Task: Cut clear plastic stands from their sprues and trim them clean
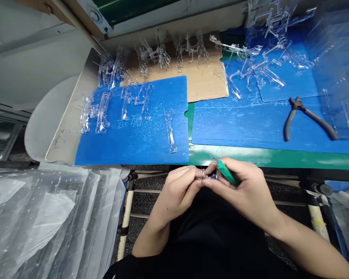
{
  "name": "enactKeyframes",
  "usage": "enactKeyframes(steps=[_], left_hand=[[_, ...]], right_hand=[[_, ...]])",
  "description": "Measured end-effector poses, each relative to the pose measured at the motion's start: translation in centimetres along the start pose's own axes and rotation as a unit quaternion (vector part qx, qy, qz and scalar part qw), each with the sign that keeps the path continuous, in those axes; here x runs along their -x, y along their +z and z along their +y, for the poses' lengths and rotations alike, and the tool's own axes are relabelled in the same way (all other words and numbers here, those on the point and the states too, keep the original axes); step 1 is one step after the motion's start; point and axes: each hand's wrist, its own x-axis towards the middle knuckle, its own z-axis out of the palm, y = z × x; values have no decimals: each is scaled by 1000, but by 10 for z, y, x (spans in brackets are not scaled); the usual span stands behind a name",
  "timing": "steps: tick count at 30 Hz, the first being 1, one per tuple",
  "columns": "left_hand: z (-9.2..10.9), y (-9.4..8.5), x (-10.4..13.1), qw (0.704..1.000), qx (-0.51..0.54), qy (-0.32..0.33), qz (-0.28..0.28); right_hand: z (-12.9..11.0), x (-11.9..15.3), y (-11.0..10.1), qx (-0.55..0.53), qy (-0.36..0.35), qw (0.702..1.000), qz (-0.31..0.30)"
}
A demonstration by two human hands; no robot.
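My left hand (182, 190) pinches one end of a small clear plastic part (203, 175) in front of my body. Opposite it, my right hand (240, 184) touches the same part with its fingertips. A green-handled tool (227, 173) with a thin tip lies in the fingers of my right hand, its tip pointing up and left. Most of the clear part is hidden by my fingers. Beyond my hands, a single long clear piece (170, 131) lies on the left blue sheet (151, 143).
Clear plastic frames (103, 112) lie on the left sheet, with more on the cardboard (203, 85). A tangled clear heap (258, 68) and dark-handled pliers (298, 104) rest on the right blue sheet (235, 128). Plastic-wrapped stacks (52, 221) stand at left.
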Motion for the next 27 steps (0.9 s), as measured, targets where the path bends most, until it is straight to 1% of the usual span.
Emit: enactKeyframes(steps=[2,4,6,7,8,9,10,11,13,15,17,18,19,20,22,23,25,27], left_hand=[[3,-7,-2,998,-52,-16,-20],[4,-19,0,993,-75,-66,-65],[3,-37,5,984,-38,-126,-118],[3,-46,9,980,1,-151,-132],[1,-55,13,977,51,-161,-130],[0,-62,18,976,103,-159,-111],[-2,-67,23,975,148,-149,-77],[-5,-68,27,974,183,-131,-30],[-10,-64,30,969,225,-72,73],[-14,-52,28,956,238,-13,169],[-16,-40,23,944,222,18,244],[-15,-35,20,944,197,19,266],[-14,-32,18,947,165,16,276],[-12,-30,17,952,135,13,275],[-9,-27,18,967,106,16,232],[-7,-27,20,974,100,18,204],[-6,-27,25,983,70,25,166],[-7,-27,28,990,8,32,136]], right_hand=[[2,-3,4,0,26,1000,7],[7,-7,4,-8,49,998,27],[15,-10,0,-46,82,993,69],[19,-11,-2,-84,104,986,95],[24,-12,-5,-133,128,976,117],[29,-13,-7,-186,150,962,131],[33,-13,-7,-235,168,948,134],[37,-13,-7,-274,182,936,128],[43,-11,-3,-314,196,925,89],[46,-8,3,-310,200,928,48],[48,-4,7,-247,186,950,34],[47,-3,8,-191,167,966,44],[46,0,7,-124,139,981,62],[44,2,6,-54,107,990,79],[36,9,3,64,33,993,95],[30,12,1,109,-4,990,89],[16,18,-1,185,-71,979,54],[1,23,-3,249,-123,960,19]])
